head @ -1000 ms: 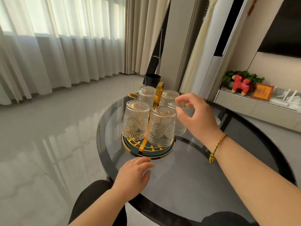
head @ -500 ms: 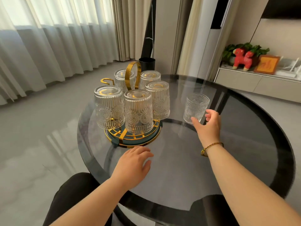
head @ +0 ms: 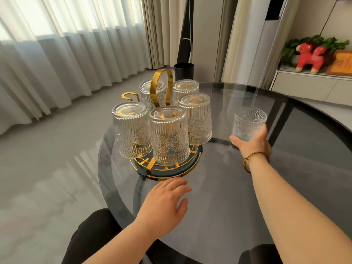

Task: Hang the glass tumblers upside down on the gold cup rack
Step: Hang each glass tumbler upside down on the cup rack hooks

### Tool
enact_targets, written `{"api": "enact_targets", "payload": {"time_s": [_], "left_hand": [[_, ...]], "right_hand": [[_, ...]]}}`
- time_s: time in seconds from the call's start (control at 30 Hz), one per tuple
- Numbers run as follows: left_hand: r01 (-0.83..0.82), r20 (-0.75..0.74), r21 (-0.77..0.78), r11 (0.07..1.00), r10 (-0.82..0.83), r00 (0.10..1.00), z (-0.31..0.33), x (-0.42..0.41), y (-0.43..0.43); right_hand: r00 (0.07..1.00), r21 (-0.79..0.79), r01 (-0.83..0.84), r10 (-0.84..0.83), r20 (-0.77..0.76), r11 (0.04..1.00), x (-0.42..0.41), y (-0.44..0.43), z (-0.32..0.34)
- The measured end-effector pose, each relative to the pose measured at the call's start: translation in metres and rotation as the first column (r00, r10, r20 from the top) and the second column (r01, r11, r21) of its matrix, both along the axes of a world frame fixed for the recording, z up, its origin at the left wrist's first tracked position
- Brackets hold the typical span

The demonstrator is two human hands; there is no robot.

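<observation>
The gold cup rack [head: 161, 86] stands on a round dark base on the left of the glass table [head: 219, 187]. Several ribbed glass tumblers hang on it upside down, the nearest one [head: 168, 136] at the front. One gold peg [head: 129, 96] at the back left is bare. A single tumbler [head: 248, 121] stands upright on the table to the right of the rack. My right hand [head: 251, 144] wraps around its lower part from the near side. My left hand [head: 165, 202] lies flat on the table just in front of the rack's base, fingers spread, holding nothing.
A black cylindrical bin [head: 183, 71] stands on the floor behind the table. A low cabinet [head: 304, 84] at the right carries a red toy horse [head: 310, 57] and a plant. Curtains line the left wall. My dark-clothed knees sit under the table's near edge.
My right hand left the rack, moved right to the upright tumbler and closed around its base. The view shifted so the rack sits further left. My left hand stayed put.
</observation>
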State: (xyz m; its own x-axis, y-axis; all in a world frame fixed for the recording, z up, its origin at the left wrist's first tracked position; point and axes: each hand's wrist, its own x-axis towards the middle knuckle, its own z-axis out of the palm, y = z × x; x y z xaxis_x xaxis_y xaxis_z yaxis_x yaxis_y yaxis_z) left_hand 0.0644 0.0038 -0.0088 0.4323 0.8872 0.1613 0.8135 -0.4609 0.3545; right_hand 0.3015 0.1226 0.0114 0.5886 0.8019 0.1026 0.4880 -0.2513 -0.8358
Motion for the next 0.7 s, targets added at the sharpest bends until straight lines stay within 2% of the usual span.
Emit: {"api": "enact_targets", "payload": {"time_s": [0.2, 0.4, 0.6, 0.7], "left_hand": [[-0.005, 0.008, -0.007, 1.000, 0.005, 1.000, 0.000, -0.001, 0.000], [-0.002, 0.008, -0.011, 1.000, 0.002, 1.000, 0.002, -0.002, -0.002], [-0.016, 0.033, -0.052, 0.999, 0.017, 0.999, 0.005, -0.004, -0.004], [-0.045, 0.054, -0.046, 0.998, 0.048, 0.997, 0.005, -0.014, -0.008]], "right_hand": [[0.997, 0.022, -0.038, 0.040, -0.068, 0.999, 0.003, -0.001, 0.001], [0.963, 0.177, -0.166, 0.198, -0.182, 0.970, -0.004, -0.021, 0.008], [0.924, 0.321, -0.163, 0.259, -0.281, 0.933, -0.009, -0.049, 0.019], [0.922, 0.342, -0.194, 0.290, -0.256, 0.919, -0.011, -0.058, 0.036]]}}
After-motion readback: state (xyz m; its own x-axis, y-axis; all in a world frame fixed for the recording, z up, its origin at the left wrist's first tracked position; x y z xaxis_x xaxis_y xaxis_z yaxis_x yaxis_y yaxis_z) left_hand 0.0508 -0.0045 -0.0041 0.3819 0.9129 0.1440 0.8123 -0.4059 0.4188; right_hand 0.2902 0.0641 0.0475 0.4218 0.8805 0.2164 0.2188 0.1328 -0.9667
